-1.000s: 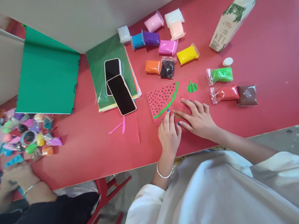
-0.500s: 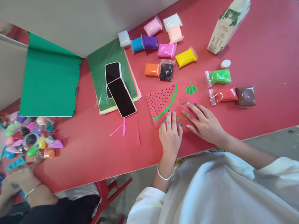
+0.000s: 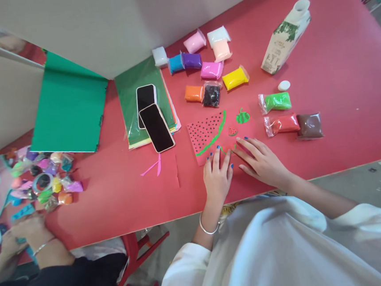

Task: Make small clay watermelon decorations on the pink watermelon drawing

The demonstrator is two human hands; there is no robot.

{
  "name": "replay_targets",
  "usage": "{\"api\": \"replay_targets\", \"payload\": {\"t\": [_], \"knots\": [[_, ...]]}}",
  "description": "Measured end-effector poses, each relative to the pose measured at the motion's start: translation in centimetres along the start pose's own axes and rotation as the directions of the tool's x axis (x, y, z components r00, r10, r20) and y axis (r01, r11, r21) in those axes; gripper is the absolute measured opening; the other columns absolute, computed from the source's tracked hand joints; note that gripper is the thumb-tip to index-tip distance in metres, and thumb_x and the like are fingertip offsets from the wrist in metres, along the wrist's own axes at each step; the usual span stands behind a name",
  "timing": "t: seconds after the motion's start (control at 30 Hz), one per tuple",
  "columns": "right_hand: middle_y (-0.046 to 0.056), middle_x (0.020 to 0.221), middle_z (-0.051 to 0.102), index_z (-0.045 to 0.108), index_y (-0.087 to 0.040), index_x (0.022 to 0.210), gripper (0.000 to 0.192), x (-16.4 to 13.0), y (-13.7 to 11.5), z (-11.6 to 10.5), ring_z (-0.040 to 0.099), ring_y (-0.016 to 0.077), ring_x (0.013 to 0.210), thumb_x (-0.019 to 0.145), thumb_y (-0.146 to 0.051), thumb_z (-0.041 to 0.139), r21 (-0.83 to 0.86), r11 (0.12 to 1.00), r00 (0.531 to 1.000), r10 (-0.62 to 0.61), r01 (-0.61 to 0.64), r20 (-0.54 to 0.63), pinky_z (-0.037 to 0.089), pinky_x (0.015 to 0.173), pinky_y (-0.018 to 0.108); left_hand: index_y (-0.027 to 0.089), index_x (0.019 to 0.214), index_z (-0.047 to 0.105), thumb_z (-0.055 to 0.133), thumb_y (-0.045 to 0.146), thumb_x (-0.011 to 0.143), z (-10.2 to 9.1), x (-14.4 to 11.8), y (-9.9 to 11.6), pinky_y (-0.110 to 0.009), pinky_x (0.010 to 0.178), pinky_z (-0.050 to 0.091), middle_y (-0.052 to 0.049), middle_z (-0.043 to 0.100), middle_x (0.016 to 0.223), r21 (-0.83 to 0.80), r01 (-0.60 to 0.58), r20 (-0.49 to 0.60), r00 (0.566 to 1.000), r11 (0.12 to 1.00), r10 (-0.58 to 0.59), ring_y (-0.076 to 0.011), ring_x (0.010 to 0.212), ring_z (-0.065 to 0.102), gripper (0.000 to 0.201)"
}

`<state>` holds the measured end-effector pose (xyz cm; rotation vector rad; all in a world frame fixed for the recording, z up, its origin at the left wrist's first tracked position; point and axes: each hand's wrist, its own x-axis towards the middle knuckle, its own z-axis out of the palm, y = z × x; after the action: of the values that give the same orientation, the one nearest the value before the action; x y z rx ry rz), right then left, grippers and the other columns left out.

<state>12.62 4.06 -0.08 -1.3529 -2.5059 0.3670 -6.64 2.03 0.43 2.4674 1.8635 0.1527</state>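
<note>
- Watermelon-slice card (image 3: 207, 136): lies flat on the red table (image 3: 340, 103), near edge, right of the two phones (image 3: 151, 117).
- Change: right hand (image 3: 262, 161) has drawn back from the small clay slice (image 3: 232, 131), which is now uncovered.
- Left hand (image 3: 217, 176): open, fingers spread, fingertips pressing the card's near corner.
- Right hand: open, flat, gripping nothing; fingertips beside a small clay piece (image 3: 227, 148).

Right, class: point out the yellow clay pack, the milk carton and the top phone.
yellow clay pack (image 3: 235, 78), head view, middle of pack
milk carton (image 3: 283, 37), head view, printed side
top phone (image 3: 156, 127), head view, dark screen
</note>
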Motion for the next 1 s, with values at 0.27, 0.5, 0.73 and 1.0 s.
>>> {"api": "replay_targets", "payload": {"t": [0.27, 0.5, 0.73, 1.0], "knots": [[0.012, 0.154, 0.031, 0.033, -0.015, 0.147, 0.059, 0.3, 0.0, 0.0, 0.031, 0.0297, 0.138, 0.094, -0.037, 0.046, -0.011, 1.0, 1.0, 0.027, -0.027, -0.005, 0.033, 0.111, 0.047, 0.03, 0.141, 0.042, 0.05, 0.033, 0.091, -0.3, 0.0, 0.0, -0.042, 0.102, 0.044, -0.008, 0.048, 0.143, 0.002, -0.02, -0.001, 1.0, 1.0, 0.02, -0.0263, 0.118, 0.052, 0.051], [0.014, 0.153, 0.031, 0.039, -0.013, 0.143, 0.054, 0.4, -0.2, 0.2, 0.03, 0.031, 0.139, 0.094, -0.034, 0.044, -0.029, 0.997, 0.997, 0.074, -0.075, -0.039, 0.035, 0.109, 0.047, 0.037, 0.141, 0.04, 0.053, 0.04, 0.089, -0.3, 0.1, 1.3, -0.051, 0.096, 0.046, -0.005, 0.043, 0.147, 0.021, -0.001, 0.007, 1.0, 1.0, 0.001, -0.0339, 0.12, 0.046, 0.054], [0.014, 0.153, 0.032, 0.041, -0.013, 0.142, 0.053, 0.4, -0.3, 0.3, 0.032, 0.0311, 0.138, 0.092, -0.03, 0.046, -0.018, 0.996, 0.995, 0.082, -0.083, -0.057, 0.037, 0.107, 0.047, 0.034, 0.142, 0.04, 0.054, 0.042, 0.088, -0.5, 0.3, 1.6, -0.052, 0.096, 0.046, -0.005, 0.042, 0.147, 0.001, 0.019, 0.024, 1.0, 1.0, -0.019, -0.0342, 0.12, 0.045, 0.056], [0.014, 0.153, 0.031, 0.045, -0.015, 0.139, 0.053, 0.2, -0.1, 0.2, 0.03, 0.0316, 0.139, 0.087, -0.021, 0.046, 0.003, 0.999, 0.998, 0.047, -0.047, -0.049, 0.036, 0.108, 0.049, 0.027, 0.141, 0.044, 0.054, 0.042, 0.088, -0.4, 0.1, 1.9, -0.053, 0.099, 0.044, -0.009, 0.046, 0.145, -0.022, 0.045, 0.001, 0.999, 0.999, -0.045, -0.0344, 0.121, 0.045, 0.055]]}}
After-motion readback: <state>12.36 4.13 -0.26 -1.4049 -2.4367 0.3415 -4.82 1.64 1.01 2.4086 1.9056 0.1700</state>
